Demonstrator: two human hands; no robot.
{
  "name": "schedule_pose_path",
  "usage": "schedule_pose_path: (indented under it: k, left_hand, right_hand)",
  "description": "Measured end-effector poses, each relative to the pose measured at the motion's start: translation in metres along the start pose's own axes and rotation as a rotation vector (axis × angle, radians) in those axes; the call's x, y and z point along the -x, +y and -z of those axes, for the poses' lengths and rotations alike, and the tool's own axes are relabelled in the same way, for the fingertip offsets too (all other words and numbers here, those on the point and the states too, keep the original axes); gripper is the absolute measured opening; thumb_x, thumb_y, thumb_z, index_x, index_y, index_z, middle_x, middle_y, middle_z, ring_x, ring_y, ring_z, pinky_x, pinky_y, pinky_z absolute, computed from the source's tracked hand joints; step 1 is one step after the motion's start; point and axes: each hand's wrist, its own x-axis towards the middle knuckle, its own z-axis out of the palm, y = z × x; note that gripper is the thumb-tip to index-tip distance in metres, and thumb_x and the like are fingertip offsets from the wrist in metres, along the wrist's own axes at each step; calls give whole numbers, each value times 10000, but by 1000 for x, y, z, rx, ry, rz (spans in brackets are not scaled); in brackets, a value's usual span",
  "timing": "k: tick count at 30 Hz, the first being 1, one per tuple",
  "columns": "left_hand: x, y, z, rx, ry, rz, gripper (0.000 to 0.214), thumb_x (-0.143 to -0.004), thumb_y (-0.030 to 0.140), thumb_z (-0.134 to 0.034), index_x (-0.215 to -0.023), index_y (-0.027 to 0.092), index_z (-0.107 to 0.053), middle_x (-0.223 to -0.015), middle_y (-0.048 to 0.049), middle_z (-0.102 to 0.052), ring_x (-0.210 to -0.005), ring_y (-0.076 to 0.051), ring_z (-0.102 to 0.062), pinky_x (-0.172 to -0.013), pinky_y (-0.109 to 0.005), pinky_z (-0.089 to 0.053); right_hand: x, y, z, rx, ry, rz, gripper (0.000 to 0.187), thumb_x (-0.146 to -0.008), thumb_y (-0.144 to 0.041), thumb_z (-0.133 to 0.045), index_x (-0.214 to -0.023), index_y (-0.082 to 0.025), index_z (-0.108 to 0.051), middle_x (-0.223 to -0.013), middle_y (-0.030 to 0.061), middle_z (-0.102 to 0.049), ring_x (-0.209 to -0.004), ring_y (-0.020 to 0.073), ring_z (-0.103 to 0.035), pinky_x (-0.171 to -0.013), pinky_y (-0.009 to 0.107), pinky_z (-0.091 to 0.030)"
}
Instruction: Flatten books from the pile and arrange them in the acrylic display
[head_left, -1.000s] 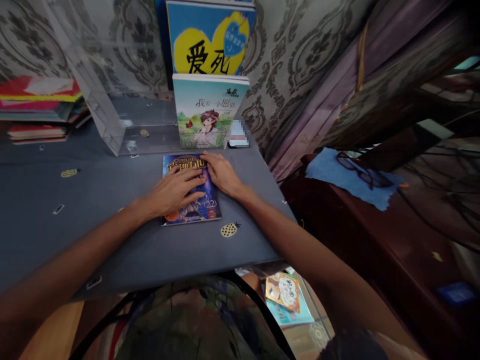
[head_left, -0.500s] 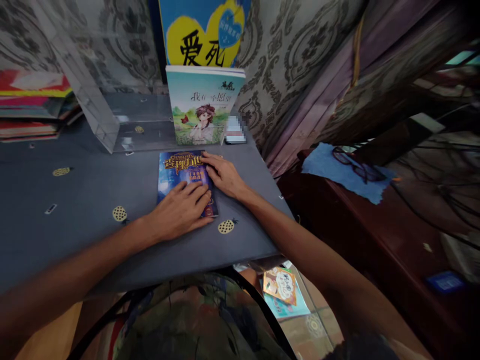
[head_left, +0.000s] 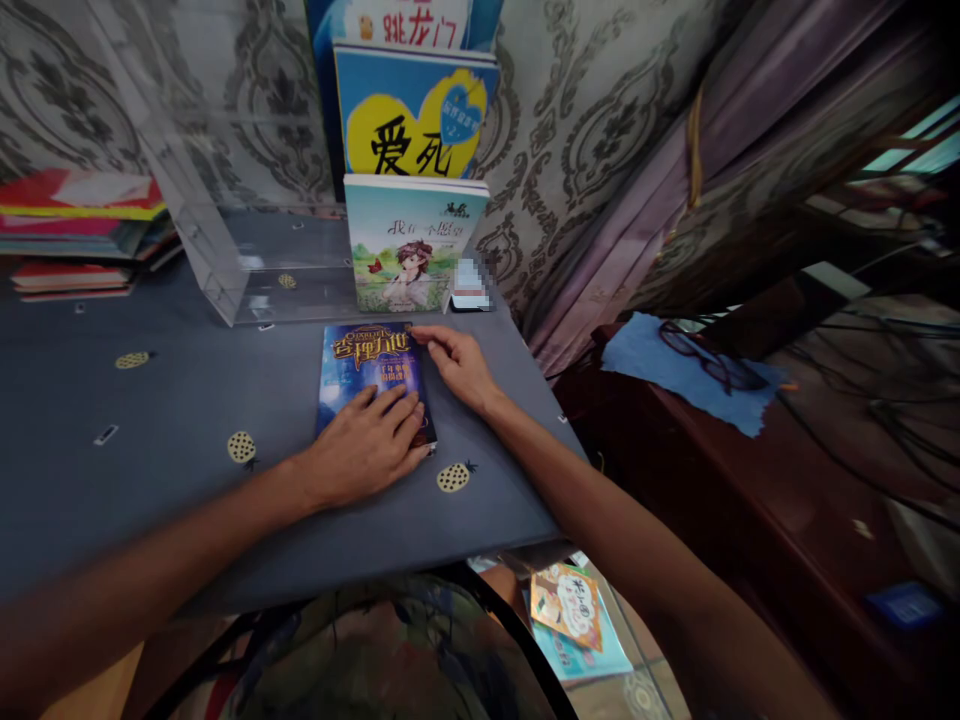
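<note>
A blue paperback book [head_left: 371, 375] with gold lettering lies closed on the grey tablecloth, its lower part covered by my left hand [head_left: 369, 440]. That hand is laid flat on the cover with its fingers stretched. At the book's upper right edge is my right hand [head_left: 459, 362], fingers extended and thumb apart, the fingertips at the cover's corner. Behind the book, a green-and-white book [head_left: 409, 245] with a drawn child on it stands upright in a clear stand [head_left: 217, 270]. A blue-and-yellow book [head_left: 409, 120] rises behind it, and another book [head_left: 420, 25] behind that.
Books and papers [head_left: 75, 230] are stacked at the left. A partly blurred-out small item [head_left: 470, 285] lies right of the stand. On the dark red furniture at right, glasses [head_left: 705, 360] rest on a blue cloth [head_left: 675, 365], near cables. More books [head_left: 574, 620] are below the table edge.
The view has tilted up, showing more of the books behind. My right fingers have slid from the cover's top right area out to its edge. My left hand stays on the cover.
</note>
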Motion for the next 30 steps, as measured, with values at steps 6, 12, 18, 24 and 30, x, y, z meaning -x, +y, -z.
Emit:
schedule_pose_path:
  k: [6,12,18,24,30]
  left_hand:
    - [0,-1,4,42,-20,5,591,-1043,547,-360,-1315,89,-616,-1294,-168,-679,-1266,-300,-578,-1055,-456,-439]
    - [-8,-20,7,204,-28,67,430,-1065,431,-358,-1206,163,-663,-1220,-106,-696,-1104,-248,-632,-951,-418,-486]
    - [-32,-60,-12,170,-46,172,381,-1035,331,-419,-1302,137,-611,-1300,-138,-662,-1194,-290,-598,-1002,-474,-467]
    - [-41,-86,-33,211,-31,277,413,-1036,350,-414,-1371,161,-565,-1467,-132,-577,-1356,-274,-522,-1114,-476,-401]
    - [-40,-83,-37,197,-49,295,446,-1047,353,-377,-1413,151,-531,-1528,-137,-521,-1440,-268,-449,-1160,-487,-352]
  right_hand:
    - [6,-16,0,192,3,61,362,-946,-182,-453,-1188,-246,-715,-1178,41,-754,-1097,209,-693,-1010,409,-537]
    - [7,-24,0,322,-31,92,369,-925,-142,-458,-1157,-243,-727,-1134,53,-759,-1043,224,-700,-973,404,-542]
    - [6,-24,0,243,12,46,379,-928,-132,-442,-1169,-235,-716,-1116,49,-766,-1003,212,-713,-936,381,-563]
    - [6,-16,0,248,14,42,446,-910,-135,-450,-1307,-230,-630,-1253,68,-723,-1189,226,-652,-1065,437,-503]
    - [6,-11,2,224,-41,30,492,-924,-146,-446,-1396,-234,-551,-1300,84,-698,-1237,237,-628,-1091,486,-481]
